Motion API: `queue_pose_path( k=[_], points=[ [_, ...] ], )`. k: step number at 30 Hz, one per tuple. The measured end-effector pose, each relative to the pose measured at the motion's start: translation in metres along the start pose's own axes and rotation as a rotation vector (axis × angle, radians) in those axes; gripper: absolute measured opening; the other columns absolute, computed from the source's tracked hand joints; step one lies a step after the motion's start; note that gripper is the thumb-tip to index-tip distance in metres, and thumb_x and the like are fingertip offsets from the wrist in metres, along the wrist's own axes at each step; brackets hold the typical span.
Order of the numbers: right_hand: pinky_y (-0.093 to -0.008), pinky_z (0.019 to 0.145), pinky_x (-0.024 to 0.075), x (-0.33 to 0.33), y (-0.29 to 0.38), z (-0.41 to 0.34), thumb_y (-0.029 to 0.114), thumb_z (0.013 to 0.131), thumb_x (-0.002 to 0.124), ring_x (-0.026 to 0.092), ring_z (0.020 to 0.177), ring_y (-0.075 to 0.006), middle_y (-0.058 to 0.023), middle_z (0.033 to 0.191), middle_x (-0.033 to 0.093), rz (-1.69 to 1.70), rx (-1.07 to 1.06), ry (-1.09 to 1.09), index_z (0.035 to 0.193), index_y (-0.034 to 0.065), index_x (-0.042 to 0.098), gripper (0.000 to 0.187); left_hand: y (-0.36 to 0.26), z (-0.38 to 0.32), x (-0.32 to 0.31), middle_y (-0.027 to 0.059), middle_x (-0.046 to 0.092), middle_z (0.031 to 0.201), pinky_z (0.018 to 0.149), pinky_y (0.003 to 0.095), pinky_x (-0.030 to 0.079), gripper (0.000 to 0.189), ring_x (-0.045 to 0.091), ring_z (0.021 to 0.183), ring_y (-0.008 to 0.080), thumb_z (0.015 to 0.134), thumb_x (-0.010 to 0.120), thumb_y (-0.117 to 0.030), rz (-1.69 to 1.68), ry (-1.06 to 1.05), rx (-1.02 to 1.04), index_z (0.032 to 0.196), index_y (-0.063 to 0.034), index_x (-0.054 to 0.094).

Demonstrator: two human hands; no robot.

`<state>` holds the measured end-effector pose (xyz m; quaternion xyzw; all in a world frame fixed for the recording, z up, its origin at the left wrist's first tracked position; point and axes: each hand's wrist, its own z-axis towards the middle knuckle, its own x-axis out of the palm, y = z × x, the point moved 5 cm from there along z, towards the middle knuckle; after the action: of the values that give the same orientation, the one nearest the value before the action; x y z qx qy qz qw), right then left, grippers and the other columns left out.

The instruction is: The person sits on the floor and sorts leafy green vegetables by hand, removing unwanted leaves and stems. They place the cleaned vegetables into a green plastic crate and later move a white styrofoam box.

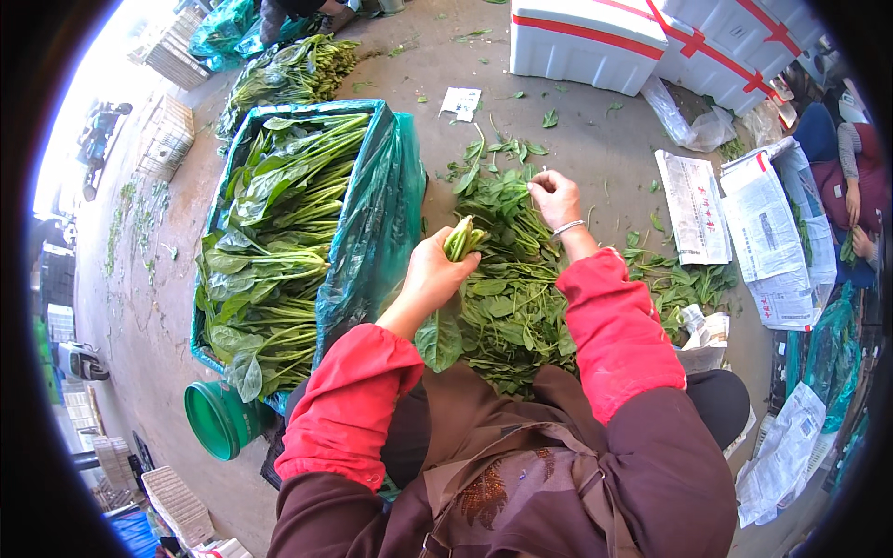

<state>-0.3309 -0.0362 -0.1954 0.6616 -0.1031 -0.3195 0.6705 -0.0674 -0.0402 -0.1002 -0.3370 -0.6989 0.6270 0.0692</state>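
My left hand grips a small bunch of leafy greens, with the cut stem ends pointing up past my thumb and one broad leaf hanging below. With thumb and forefinger pinched together, my right hand holds a leafy green stem at the top of the heap. Loose greens lie piled on the ground between my knees, under both hands. To the left stands a crate lined with teal plastic, filled with layered greens whose stems mostly point right.
A green bucket sits by the crate's near corner. More bundled greens lie beyond the crate. White foam boxes with red tape stand at the back right. Newspapers are spread at right, where another person handles greens.
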Motion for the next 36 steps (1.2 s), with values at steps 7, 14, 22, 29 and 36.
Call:
queue_pose_path(
  k=[7, 14, 22, 29, 36],
  points=[
    [-0.0223, 0.065, 0.0487, -0.024, 0.13, -0.064, 0.006, 0.084, 0.068, 0.059, 0.069, -0.0068, 0.0004, 0.078, 0.066, 0.209, -0.031, 0.297, 0.089, 0.0004, 0.068, 0.007, -0.044, -0.017, -0.009, 0.0116, 0.056, 0.127, 0.099, 0.0298, 0.042, 0.052, 0.056, 0.115, 0.0202, 0.073, 0.079, -0.01, 0.138, -0.102, 0.41, 0.121, -0.0039, 0.059],
    [-0.0276, 0.056, 0.0467, -0.013, 0.171, -0.107, 0.008, 0.084, 0.066, 0.057, 0.061, -0.0091, -0.0061, 0.072, 0.066, 0.103, -0.091, 0.506, 0.09, -0.0005, 0.066, 0.01, -0.036, -0.028, 0.007, 0.0035, 0.064, 0.077, 0.068, 0.029, 0.049, 0.031, 0.055, 0.07, 0.0099, 0.074, 0.079, -0.013, 0.188, 0.162, 0.257, 0.099, -0.0033, 0.065],
    [-0.0367, 0.082, 0.054, -0.067, 0.064, -0.041, 0.002, 0.077, 0.058, 0.066, 0.089, -0.0338, -0.0183, 0.112, 0.06, -0.244, -0.225, 0.051, 0.113, 0.0066, 0.062, 0.036, -0.039, -0.036, -0.001, -0.0001, 0.064, 0.079, 0.056, 0.0226, 0.046, 0.021, 0.056, 0.06, 0.008, 0.082, 0.074, -0.009, -0.352, 0.163, 0.069, 0.101, -0.0022, 0.066],
    [-0.0349, 0.068, 0.0562, -0.048, -0.118, -0.06, 0.012, 0.084, 0.061, 0.071, 0.073, -0.0226, -0.0149, 0.083, 0.072, -0.092, 0.503, 0.142, 0.101, 0.0005, 0.069, 0.022, -0.081, -0.041, -0.018, 0.0074, 0.062, 0.117, 0.061, 0.0214, 0.05, 0.019, 0.059, 0.075, 0.0069, 0.082, 0.067, 0.0, -0.476, 0.174, 0.044, 0.101, -0.0007, 0.066],
    [-0.0406, 0.088, 0.0498, 0.022, -0.145, -0.056, 0.014, 0.075, 0.063, 0.064, 0.102, -0.0342, -0.02, 0.105, 0.067, -0.623, 0.387, 0.343, 0.105, 0.0099, 0.07, 0.031, -0.065, -0.035, -0.008, 0.0129, 0.047, 0.137, 0.095, 0.0374, 0.045, 0.03, 0.057, 0.112, 0.031, 0.07, 0.079, -0.01, 0.52, 0.244, 0.247, 0.099, -0.0082, 0.071]
  ],
)
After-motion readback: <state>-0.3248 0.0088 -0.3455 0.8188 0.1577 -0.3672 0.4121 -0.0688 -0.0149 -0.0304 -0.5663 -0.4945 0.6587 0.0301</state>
